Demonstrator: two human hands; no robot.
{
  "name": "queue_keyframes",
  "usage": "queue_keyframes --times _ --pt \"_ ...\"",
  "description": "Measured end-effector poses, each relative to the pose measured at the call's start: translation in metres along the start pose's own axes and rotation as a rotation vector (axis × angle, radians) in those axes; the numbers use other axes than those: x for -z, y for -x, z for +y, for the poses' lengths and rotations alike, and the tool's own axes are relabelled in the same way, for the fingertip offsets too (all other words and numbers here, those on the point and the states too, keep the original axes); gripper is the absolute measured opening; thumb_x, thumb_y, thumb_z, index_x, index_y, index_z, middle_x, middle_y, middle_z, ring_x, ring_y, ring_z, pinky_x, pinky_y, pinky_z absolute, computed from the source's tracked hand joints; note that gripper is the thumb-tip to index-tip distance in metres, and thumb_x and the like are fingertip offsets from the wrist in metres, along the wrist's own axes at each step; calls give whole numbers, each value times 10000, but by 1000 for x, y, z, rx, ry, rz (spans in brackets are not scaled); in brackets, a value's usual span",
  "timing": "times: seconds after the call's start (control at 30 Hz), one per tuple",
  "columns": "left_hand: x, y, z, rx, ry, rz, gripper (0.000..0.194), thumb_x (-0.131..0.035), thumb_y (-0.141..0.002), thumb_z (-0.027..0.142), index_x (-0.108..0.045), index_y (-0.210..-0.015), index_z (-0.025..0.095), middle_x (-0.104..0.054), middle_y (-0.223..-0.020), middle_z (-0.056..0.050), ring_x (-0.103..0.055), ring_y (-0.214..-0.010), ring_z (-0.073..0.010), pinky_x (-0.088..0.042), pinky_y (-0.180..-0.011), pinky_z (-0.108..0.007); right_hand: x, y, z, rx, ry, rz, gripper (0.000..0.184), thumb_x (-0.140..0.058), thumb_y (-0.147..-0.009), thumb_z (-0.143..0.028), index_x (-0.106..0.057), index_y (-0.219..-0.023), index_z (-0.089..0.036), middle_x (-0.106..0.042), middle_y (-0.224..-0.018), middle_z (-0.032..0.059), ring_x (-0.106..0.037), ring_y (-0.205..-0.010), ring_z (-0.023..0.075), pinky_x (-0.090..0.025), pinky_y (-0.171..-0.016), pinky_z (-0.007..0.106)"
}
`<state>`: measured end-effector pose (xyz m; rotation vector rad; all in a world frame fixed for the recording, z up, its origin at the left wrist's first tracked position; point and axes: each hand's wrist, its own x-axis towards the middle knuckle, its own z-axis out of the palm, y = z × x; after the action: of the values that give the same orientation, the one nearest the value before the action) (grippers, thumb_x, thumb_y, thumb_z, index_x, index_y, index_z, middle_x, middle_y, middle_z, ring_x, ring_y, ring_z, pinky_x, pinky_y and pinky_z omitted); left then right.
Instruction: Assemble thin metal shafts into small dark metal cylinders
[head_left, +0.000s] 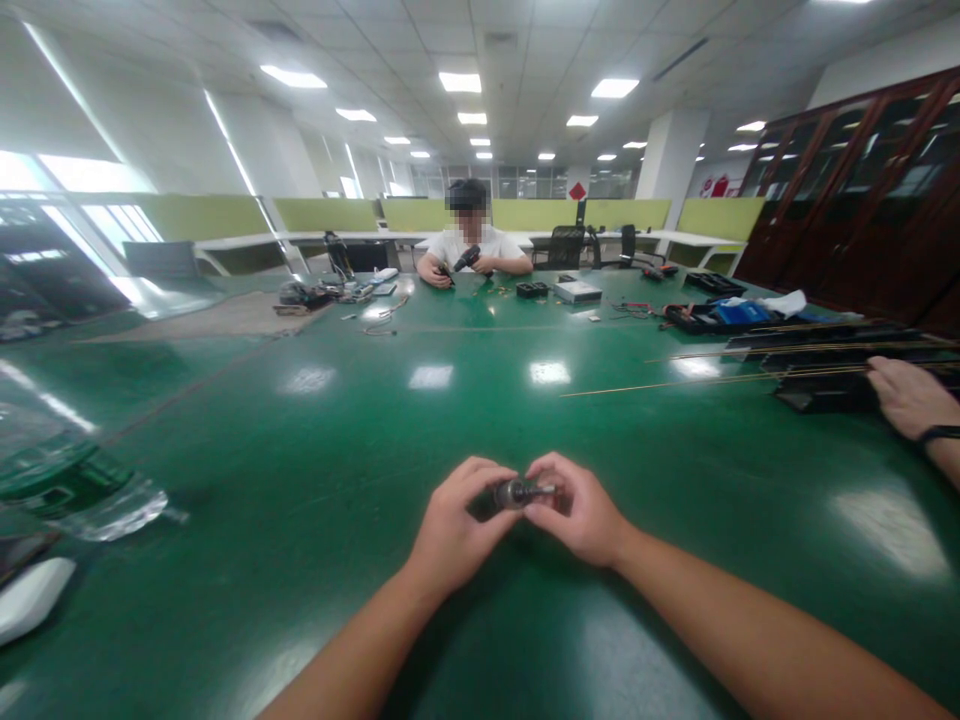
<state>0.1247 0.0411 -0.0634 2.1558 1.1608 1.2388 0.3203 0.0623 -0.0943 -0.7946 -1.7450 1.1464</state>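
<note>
A small dark cylindrical tool [513, 493] with a black collar and a thin metal bit lies level between my two hands, above the front middle of the green table. My left hand [466, 515] is closed round its thicker body, thumb in front and fingers behind. The fingers of my right hand [576, 510] are curled round the bit end, pointing right. Part of the tool is hidden by the fingers of both hands, so its full shape does not show.
On the green table [337, 440] lie a large water bottle [75, 490] and a white object [34, 598] at left. Thin rods [675, 382] stick out at right near another person's hand [907, 395]. A person opposite [472, 245] holds a drill [466, 259]. A toolbox [720, 315] lies behind.
</note>
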Motion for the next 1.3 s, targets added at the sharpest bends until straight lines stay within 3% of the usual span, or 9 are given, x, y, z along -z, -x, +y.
queue_keyframes --times 0.17,0.3,1.03,1.2,1.3 --pt "1 1 -3 20 -84 10 217 -693 -826 250 -696 -1043 240 -612 -978 -52 -585 -928 -183 -491 -822 -307 1 -1 0 37 139 100 242 -711 -772 -243 -644 -999 -190 -666 -855 33 -603 -712 160 -469 -646 269" --pt "0 3 -4 26 -118 14 226 -695 -819 229 -696 -1045 239 -600 -986 -48 -579 -931 -178 -491 -825 -298 1 -3 -1 66 198 144 114 -702 -777 -237 -688 -875 -180 -694 -828 48 -633 -729 179 -483 -646 277" --pt "1 2 -5 -10 -140 7 218 -682 -817 210 -701 -1032 240 -601 -978 -48 -586 -922 -176 -500 -817 -292 1 -4 0 42 163 135 115 -715 -757 -250 -674 -826 -168 -689 -810 49 -634 -726 178 -501 -664 283" --pt "4 0 -3 18 -138 66 248 -726 -794 243 -702 -1040 255 -607 -979 -38 -590 -919 -177 -500 -827 -300 13 -5 7 52 52 188 131 -719 -753 -259 -646 -811 -168 -637 -714 22 -578 -656 157 -462 -629 279" --pt "8 -1 -4 31 -137 106 257 -742 -783 254 -702 -1037 258 -609 -984 -33 -593 -919 -178 -496 -836 -307 18 -7 10 46 -218 300 163 -696 -765 -298 -590 -769 -175 -597 -626 1 -540 -556 138 -435 -547 264"
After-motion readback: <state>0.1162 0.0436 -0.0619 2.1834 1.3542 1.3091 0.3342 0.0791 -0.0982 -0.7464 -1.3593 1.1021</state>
